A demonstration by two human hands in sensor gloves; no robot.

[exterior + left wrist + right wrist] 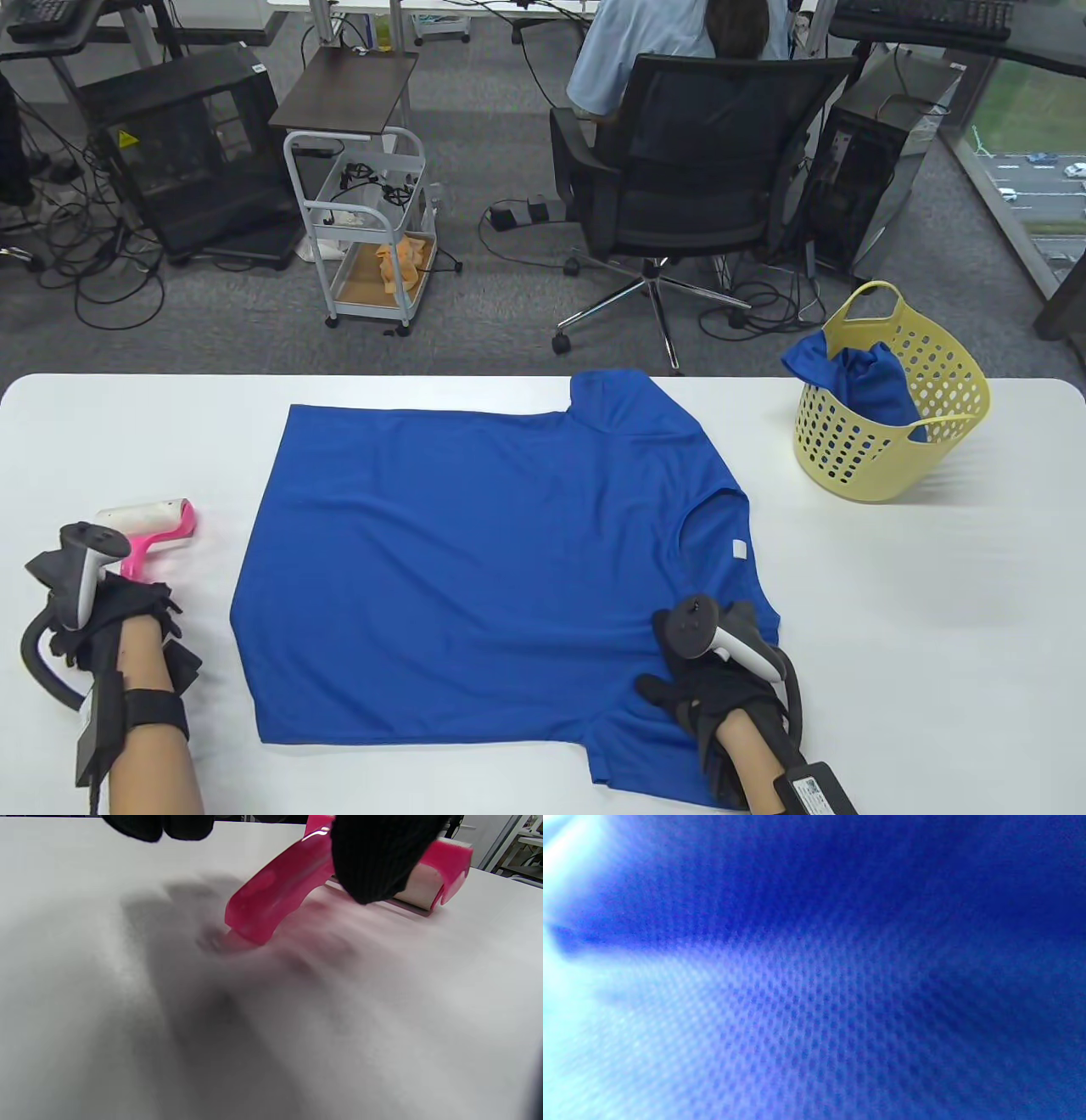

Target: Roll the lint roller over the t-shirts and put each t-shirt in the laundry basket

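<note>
1. Reaching my left hand [110, 611] over the lint roller [153, 526] at 9 o'clock; fingers not clamped around its handle, which points toward 7.
2. My right hand [713, 679] rests on the t-shirt [475, 560], collar toward 3; finger pose unclear.
3. Laundry basket [891, 399] at 2.

A white table [509, 781] carries 3 things. A blue t-shirt [475, 577] lies spread flat across its middle, collar toward the right edge, hem toward the left edge, 1 sleeve near the far edge and the other at the near edge. A pink lint roller [151, 525] lies on the table near the left edge, just beside the hem. A yellow laundry basket [882, 424] stands in the far right corner, blue cloth [857, 373] hanging over its rim.
</note>
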